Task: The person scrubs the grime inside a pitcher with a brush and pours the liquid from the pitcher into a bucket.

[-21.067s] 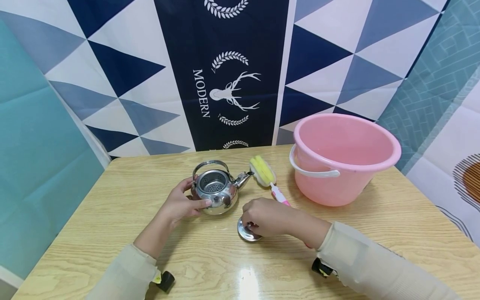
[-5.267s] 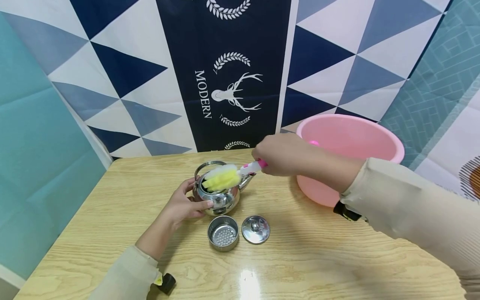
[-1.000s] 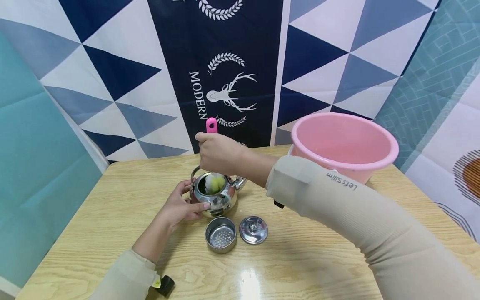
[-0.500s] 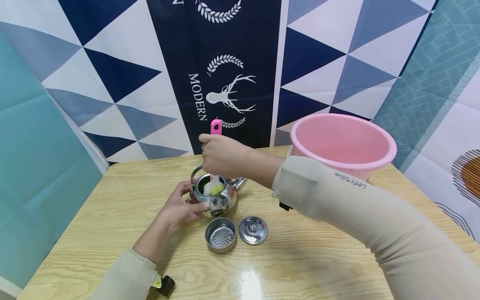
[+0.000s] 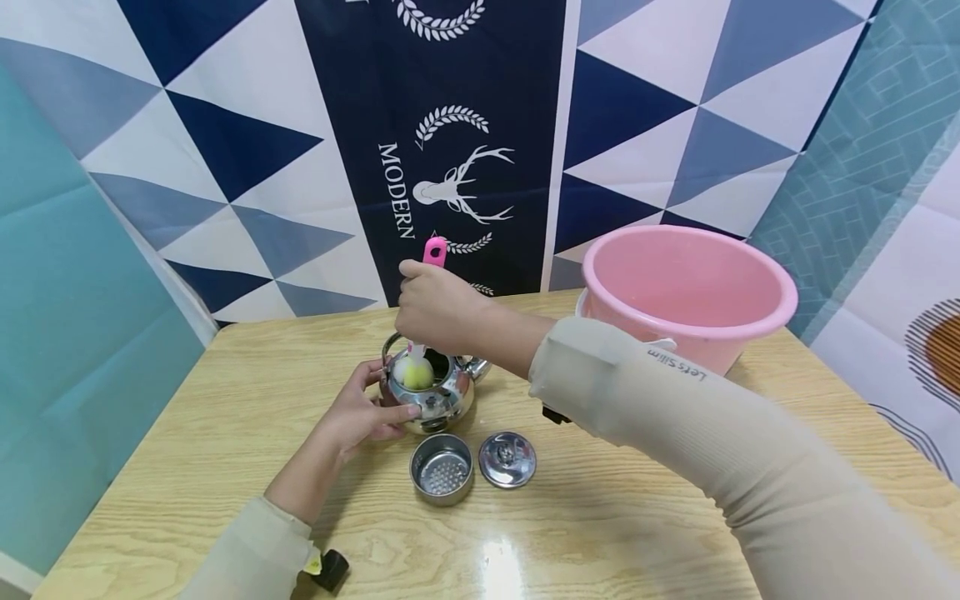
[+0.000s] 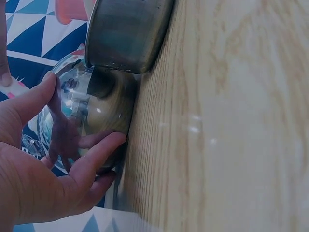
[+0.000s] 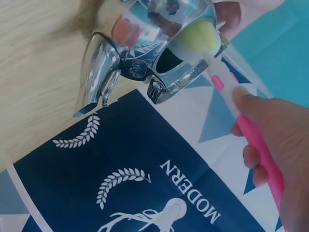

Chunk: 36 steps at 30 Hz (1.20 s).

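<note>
A shiny steel teapot (image 5: pixel 442 408) stands on the table, its spout turned to the right. My left hand (image 5: pixel 360 412) grips its left side, thumb on the front and fingers spread around the belly in the left wrist view. Above the pot, my right hand (image 5: pixel 442 308) holds the pink-and-white handle of a cleaning brush (image 7: pixel 260 154). The yellow-and-white sponge head (image 5: pixel 416 371) sits in the pot's mouth, against the left of the opening. In front of the pot are a perforated strainer basket (image 5: pixel 444 475) and, to its right, the round lid (image 5: pixel 507 460), knob up.
A pink bucket (image 5: pixel 712 350) stands at the back right, partly behind my right sleeve. The wooden table (image 5: pixel 225 433) ends at a patterned cloth backdrop (image 5: pixel 465 83). The teapot's arched handle (image 7: pixel 181 87) rises beside the brush.
Since the oldest frame, the strainer has come out, the lid was released and the brush picked up. In the last second the brush head shifts left within the pot's mouth; my left hand stays put.
</note>
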Tool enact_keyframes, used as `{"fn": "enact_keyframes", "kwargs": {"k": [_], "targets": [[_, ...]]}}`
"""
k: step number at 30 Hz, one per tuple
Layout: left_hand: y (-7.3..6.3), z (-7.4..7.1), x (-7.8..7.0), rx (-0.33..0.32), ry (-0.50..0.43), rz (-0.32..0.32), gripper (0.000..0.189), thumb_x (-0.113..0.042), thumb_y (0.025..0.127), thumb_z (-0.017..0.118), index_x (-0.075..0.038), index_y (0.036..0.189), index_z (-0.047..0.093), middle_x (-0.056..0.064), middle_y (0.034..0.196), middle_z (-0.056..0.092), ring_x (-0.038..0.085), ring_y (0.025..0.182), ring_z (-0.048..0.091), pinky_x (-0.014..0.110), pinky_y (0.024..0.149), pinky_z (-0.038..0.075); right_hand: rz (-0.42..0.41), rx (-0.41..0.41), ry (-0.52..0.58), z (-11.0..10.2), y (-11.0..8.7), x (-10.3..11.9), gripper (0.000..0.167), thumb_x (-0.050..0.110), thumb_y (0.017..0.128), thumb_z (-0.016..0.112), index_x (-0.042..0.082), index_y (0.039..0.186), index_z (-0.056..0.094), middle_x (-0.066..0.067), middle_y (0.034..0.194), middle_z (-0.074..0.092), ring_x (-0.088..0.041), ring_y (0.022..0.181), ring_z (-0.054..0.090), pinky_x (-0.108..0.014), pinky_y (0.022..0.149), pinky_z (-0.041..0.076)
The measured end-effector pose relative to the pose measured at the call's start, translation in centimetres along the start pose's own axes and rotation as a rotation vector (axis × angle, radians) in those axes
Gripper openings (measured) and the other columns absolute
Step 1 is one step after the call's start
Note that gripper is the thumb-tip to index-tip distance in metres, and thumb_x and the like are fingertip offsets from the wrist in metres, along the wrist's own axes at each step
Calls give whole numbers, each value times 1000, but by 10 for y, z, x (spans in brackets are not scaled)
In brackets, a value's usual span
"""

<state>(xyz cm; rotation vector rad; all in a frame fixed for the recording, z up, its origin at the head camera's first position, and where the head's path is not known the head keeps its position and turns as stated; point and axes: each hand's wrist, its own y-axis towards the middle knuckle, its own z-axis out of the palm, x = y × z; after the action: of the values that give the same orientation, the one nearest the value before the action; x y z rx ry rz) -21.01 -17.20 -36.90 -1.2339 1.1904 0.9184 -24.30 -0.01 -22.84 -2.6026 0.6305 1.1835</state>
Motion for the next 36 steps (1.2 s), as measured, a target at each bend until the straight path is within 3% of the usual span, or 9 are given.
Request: {"fn": "enact_keyframes", "kwargs": {"k": [4,12,17,28,36], "targets": [[0,0,0,4,5,4,84,3,79,78,-9,147,28,17,150,20,34,107,51,42,70,59,19,-8,-45,3,4,2,16,16,94,60,23,94,75,5,90,71,-15,81,55,-35,88,29],[-2,-1,0,8,8,1,85,2,81,77,-9,147,27,17,152,16,38,119,44,44,74,59,2,-76,-175,6,2,8,28,10,97,52,24,85,73,6,81,70,-15,75,50,-36,86,29],[-2,0,0,11,6,2,83,1,82,77,-9,147,27,16,151,17,37,116,47,45,75,59,-5,-46,-216,7,-3,8,24,11,94,55,24,83,72,6,77,68,-15,74,49,-36,85,29],[-3,-1,0,6,-4,2,81,1,81,77,-9,145,29,15,150,19,35,114,49,44,76,58,-48,-14,-211,2,-6,2,17,12,90,61,23,85,73,6,76,68,-14,72,51,-37,85,28],[-3,-1,0,9,-1,11,83,0,81,78,-9,146,28,15,151,18,36,116,49,44,75,59,-83,34,-130,-5,-12,-5,7,18,88,68,20,88,74,5,78,69,-15,74,54,-36,87,29]]}}
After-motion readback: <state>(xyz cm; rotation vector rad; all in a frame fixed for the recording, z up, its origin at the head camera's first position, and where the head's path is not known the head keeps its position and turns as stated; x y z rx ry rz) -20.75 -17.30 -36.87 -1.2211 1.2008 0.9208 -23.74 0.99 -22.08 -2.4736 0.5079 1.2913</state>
